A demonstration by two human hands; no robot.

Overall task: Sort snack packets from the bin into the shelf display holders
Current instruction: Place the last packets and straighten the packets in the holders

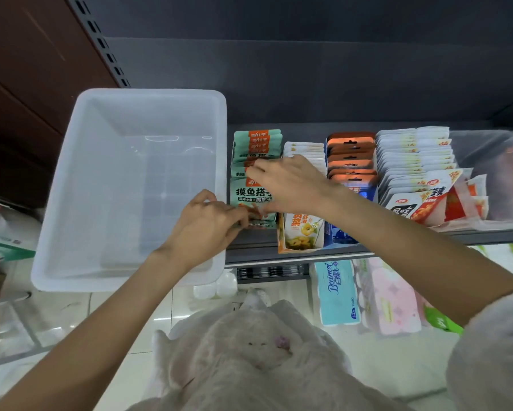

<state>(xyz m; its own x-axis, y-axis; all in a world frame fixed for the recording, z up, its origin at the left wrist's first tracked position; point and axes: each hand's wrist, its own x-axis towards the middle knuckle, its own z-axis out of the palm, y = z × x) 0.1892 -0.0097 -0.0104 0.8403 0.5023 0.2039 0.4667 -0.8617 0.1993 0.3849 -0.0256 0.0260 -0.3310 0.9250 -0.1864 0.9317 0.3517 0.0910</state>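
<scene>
A row of green and orange snack packets (250, 192) stands in the leftmost display holder on the shelf. My left hand (203, 225) pinches the lower front edge of the front green packet. My right hand (290, 183) lies over the top of the same row, its fingers stretched across the packet tops. The translucent white bin (71, 203) sits on the shelf to the left and holds no packets that I can see.
To the right stand holders of yellow packets (301, 232), orange packets (351, 157) in a blue box and white packets (412, 161). A dark shelf edge (279, 258) runs in front. Tissue packs (338, 292) lie on the floor below.
</scene>
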